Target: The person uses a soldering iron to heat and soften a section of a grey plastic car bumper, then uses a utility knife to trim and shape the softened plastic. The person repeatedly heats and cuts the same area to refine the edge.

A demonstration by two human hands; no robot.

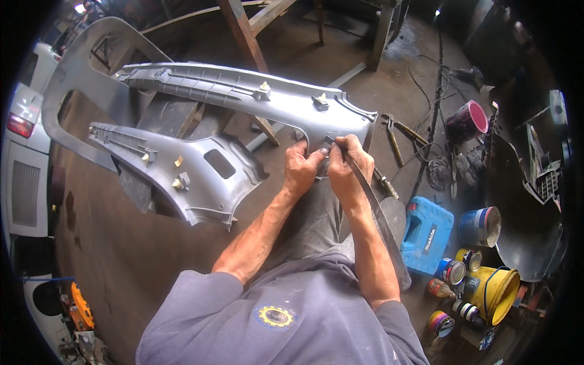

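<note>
The head view looks steeply down from the wearer's head, upright: the shirt is nearest, along the lower edge; the left hand and right hand lie a little farther off, near centre; the floor is beyond. The fisheye reaches wide, from a car at left to a yellow bucket at lower right.

The brown floor is stretching beneath a wooden frame; a light, perhaps daylight, is glowing upper left.
</note>
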